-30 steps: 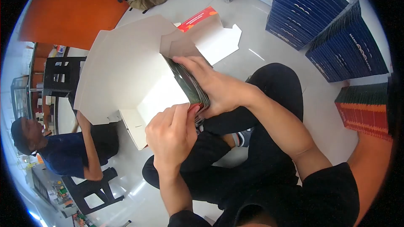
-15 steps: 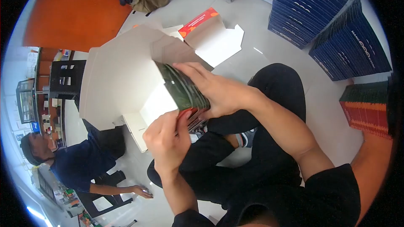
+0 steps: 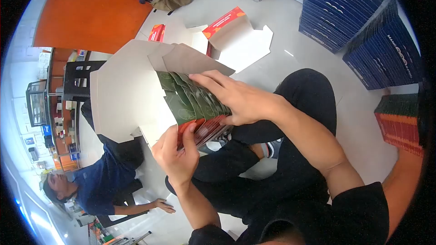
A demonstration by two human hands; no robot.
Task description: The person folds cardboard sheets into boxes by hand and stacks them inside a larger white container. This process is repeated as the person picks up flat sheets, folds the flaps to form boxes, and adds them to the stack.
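Between my hands is a stack of nested cardboard boxes point(image 3: 195, 95), green and red outside, with their layers fanned apart. The innermost visible box has a wide white flap point(image 3: 122, 86) that stands open toward the left. My left hand point(image 3: 177, 159) pinches the red lower edge of the nearest layer between thumb and fingers. Across the far side of the stack lies my right hand point(image 3: 245, 100), its fingers over the green edges and its thumb underneath. My crossed legs are below the stack, which partly hides them.
Open red-and-white boxes point(image 3: 240, 41) lie on the floor ahead. Tall stacks of dark blue flat boxes point(image 3: 336, 11) stand at the upper right, with a green-and-red stack point(image 3: 399, 120) below them. A co-worker point(image 3: 104, 181) sits at left, near an orange panel point(image 3: 91, 9).
The layers of the box stack have spread wider, showing more green and red. My view has shifted slightly left. The co-worker's hand has opened out, and their head has tilted.
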